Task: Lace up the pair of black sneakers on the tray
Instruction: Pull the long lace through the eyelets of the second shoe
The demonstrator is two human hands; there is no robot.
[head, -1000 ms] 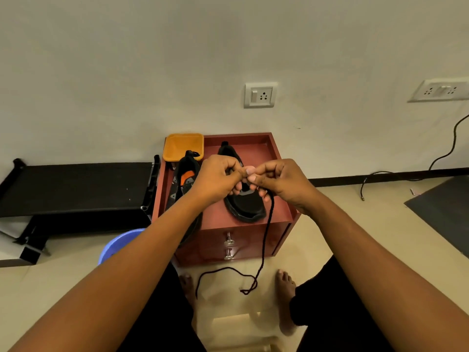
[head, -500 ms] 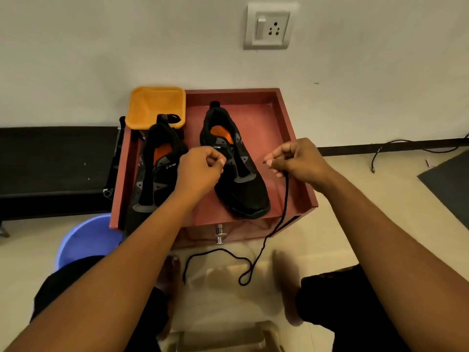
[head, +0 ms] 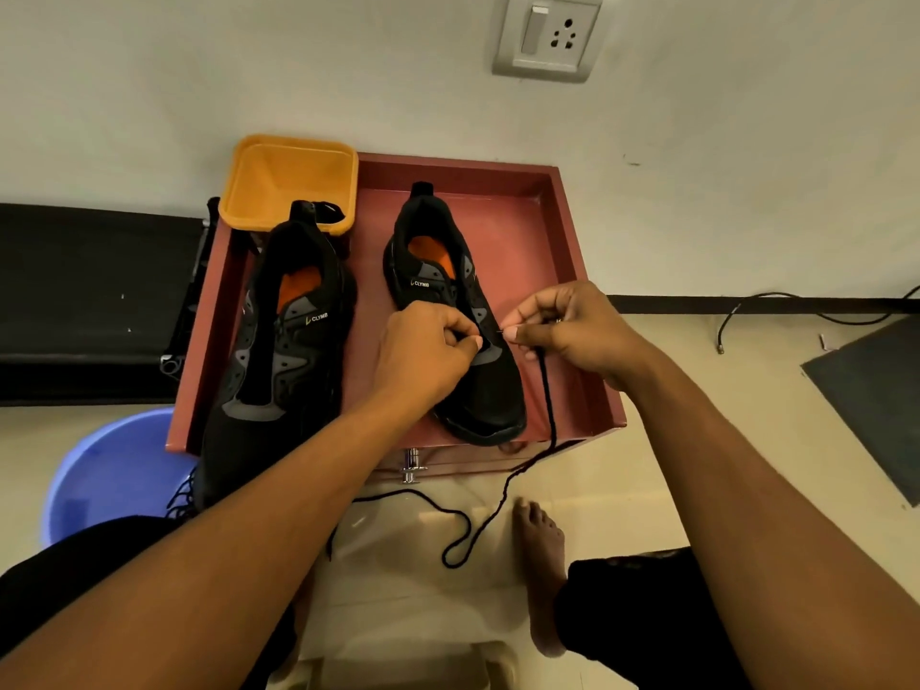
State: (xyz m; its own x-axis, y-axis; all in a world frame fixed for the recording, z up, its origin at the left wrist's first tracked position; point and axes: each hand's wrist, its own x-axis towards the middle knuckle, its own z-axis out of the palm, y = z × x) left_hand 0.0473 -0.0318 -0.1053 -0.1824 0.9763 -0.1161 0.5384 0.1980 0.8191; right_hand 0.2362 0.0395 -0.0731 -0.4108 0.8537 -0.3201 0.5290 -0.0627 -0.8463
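Left hand [head: 423,361] on sneaker [head: 485,400]; right hand [head: 577,331] (lace [head: 550,405]) nearer

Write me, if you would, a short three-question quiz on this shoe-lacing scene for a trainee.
1. True or false: the right hand pinches the black lace.
2. Which sneaker is the left hand working at? A) the left sneaker, by the orange tub; B) the right sneaker.
3. Fill in: the lace's slack hangs over the red tray's front edge down to the ____.
Key: 1 true; 2 B; 3 floor.
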